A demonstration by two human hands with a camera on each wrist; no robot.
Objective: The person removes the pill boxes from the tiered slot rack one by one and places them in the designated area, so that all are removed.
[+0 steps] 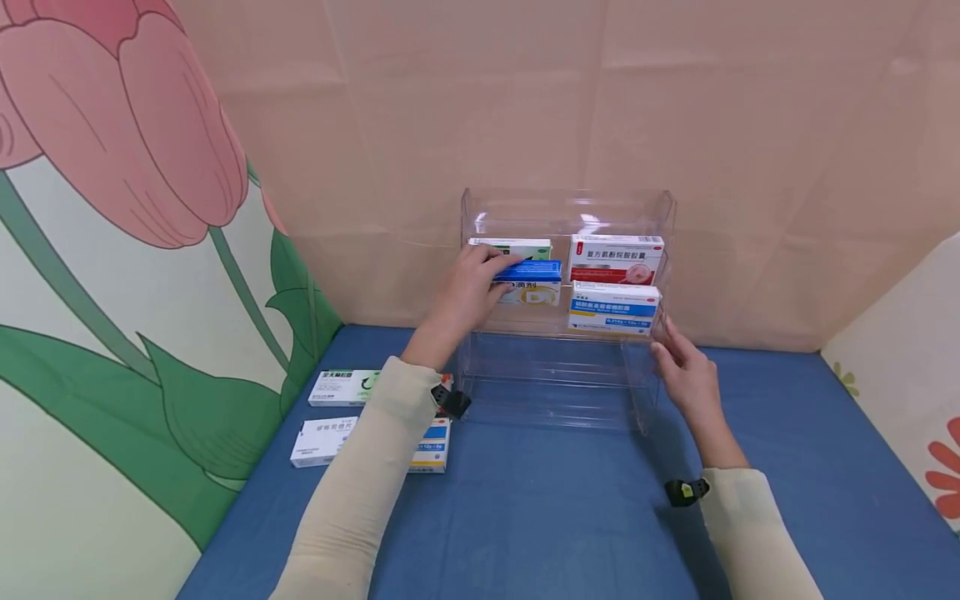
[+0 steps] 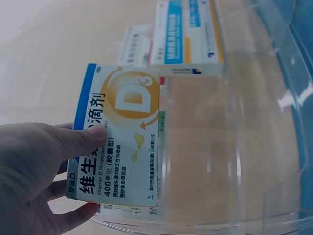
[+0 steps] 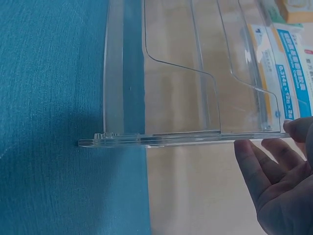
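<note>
My left hand (image 1: pixel 467 292) pinches a blue-topped white vitamin D box (image 1: pixel 536 292) by its left end, in front of a green and white box (image 1: pixel 536 248) on the clear rack (image 1: pixel 555 375). In the left wrist view, the thumb of my left hand (image 2: pixel 39 171) lies across the printed face of the vitamin D box (image 2: pixel 127 147). A red and white box (image 1: pixel 617 254) stands at the rack's upper right, with a blue and white box (image 1: pixel 613 310) below it. My right hand (image 1: pixel 688 379) holds the rack's right side edge, thumb and fingers on either side of it (image 3: pixel 283 181).
On the blue table (image 1: pixel 540 517), several boxes lie left of the rack, including a green and white one (image 1: pixel 341 388) and a white one (image 1: pixel 321 442), partly behind my left forearm. A beige backdrop (image 1: pixel 420 108) hangs behind, with a flower-printed cloth (image 1: pixel 180 333) at the left.
</note>
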